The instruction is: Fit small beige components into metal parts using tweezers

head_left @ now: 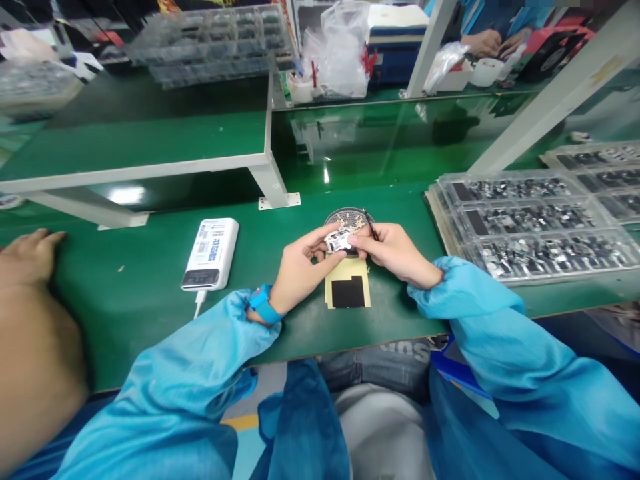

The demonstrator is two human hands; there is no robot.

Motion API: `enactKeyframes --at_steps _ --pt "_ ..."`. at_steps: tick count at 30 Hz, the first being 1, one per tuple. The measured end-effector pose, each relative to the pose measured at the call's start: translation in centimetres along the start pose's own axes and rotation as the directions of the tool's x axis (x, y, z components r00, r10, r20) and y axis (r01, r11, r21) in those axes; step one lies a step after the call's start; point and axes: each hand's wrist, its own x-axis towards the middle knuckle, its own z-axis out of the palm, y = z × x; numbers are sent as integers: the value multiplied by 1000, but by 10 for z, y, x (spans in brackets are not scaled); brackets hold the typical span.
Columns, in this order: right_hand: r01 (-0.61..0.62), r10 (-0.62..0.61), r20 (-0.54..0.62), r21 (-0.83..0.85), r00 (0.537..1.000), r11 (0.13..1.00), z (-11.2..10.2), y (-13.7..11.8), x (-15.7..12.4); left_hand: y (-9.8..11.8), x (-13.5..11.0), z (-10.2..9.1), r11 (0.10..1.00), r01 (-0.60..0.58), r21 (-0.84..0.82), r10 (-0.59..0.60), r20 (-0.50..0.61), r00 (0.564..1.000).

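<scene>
My left hand (305, 261) pinches a small white and silver electronic part (339, 241) between thumb and fingers. From the other side, my right hand (395, 250) presses thumb and finger on the same part; a thin dark tool, perhaps tweezers (371, 225), sticks up from this hand. Under and behind the part lies a round dark mesh dish (345, 215) with several small tan pieces on it. Just below my hands, a yellow backing sheet (329, 291) with a black sticker (349, 293) lies on the green table (280, 340).
A white power bank (211, 250) with a cable lies to the left. Clear trays (530, 227) of small metallic parts sit at the right. A raised green shelf (150, 127) stands back left. Another person's arm (37, 347) rests at the left edge; a co-worker's hands (493, 44) show at the back.
</scene>
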Motion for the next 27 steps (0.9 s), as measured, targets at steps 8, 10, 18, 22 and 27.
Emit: enactKeyframes --at_steps 8,10,18,22,27 --pt "52 -54 -25 -53 998 997 2 6 0 -3 -1 0 981 -97 166 105 -39 994" --pt "60 -61 -15 -46 998 997 2 6 0 -2 -1 -1 965 -147 219 162 -51 986" --pt "214 -224 -158 -73 962 974 11 7 -3 8 -3 2 998 -20 -58 16 -64 998" --pt "265 -265 -113 -14 958 964 15 11 -2 11 -4 5 966 64 -249 -69 -11 998" --pt "232 -226 -77 77 971 970 20 16 -1 9 -5 8 970 59 -235 -65 -20 998"
